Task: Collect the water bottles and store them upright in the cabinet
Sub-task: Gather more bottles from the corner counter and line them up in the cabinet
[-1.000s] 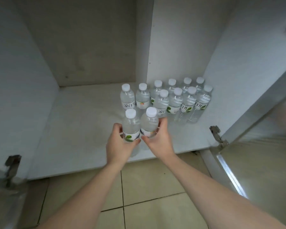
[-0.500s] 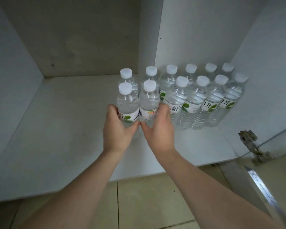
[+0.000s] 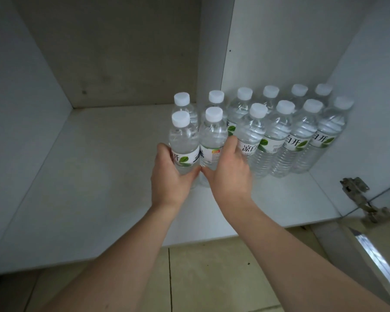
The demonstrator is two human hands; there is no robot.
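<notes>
Tiled floor (image 3: 212,278) lies nearest, below the cabinet shelf (image 3: 88,199). On it, left hand (image 3: 170,176) grips one upright water bottle (image 3: 184,143); right hand (image 3: 230,174) grips its neighbour (image 3: 212,136). Behind and rightward, two rows of bottles (image 3: 302,122) stand upright against the wall.

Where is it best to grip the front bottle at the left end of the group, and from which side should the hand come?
Grip the front-left bottle around its labelled middle, coming from the open left front. It stands upright and round, with another bottle close on its right and one behind, so only that side looks free. The left hand wraps it there.
</notes>
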